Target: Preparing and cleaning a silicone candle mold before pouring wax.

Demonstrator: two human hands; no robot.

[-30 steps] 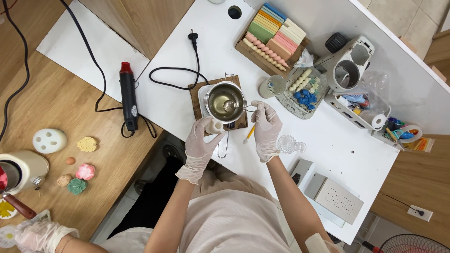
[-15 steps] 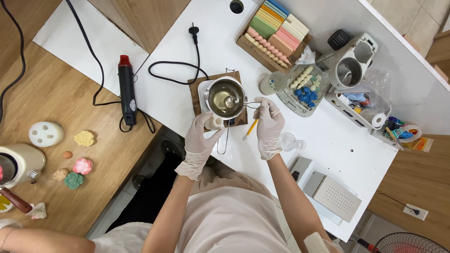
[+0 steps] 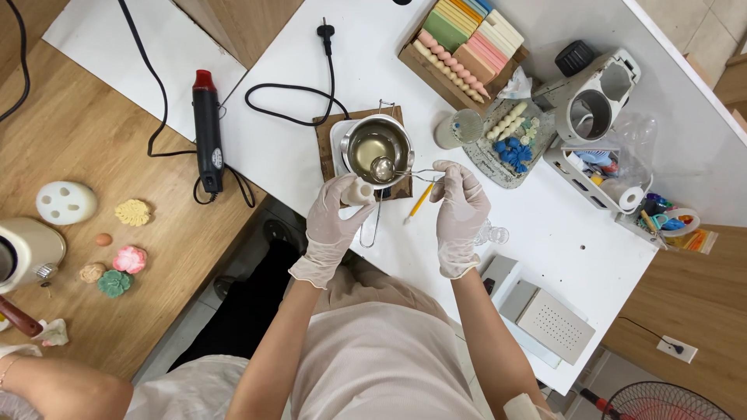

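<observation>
My right hand pinches the thin wire spoon; left hand grips a small white cup. Metal pot of liquid: likely hot, spill-prone; take by handle.

Both forearms rise from the lower centre of the frame towards the middle, bare from the elbows to the wrists, and both hands wear thin, pale gloves that end in bunched cuffs. The left hand sits just left of centre, palm turned down, its fingers curled inwards around something small and pale. The right hand sits just right of centre at about the same height, wrist straight, with thumb and forefinger pinched together towards the left and the other fingers loosely bent. The two hands are near each other but apart.
</observation>
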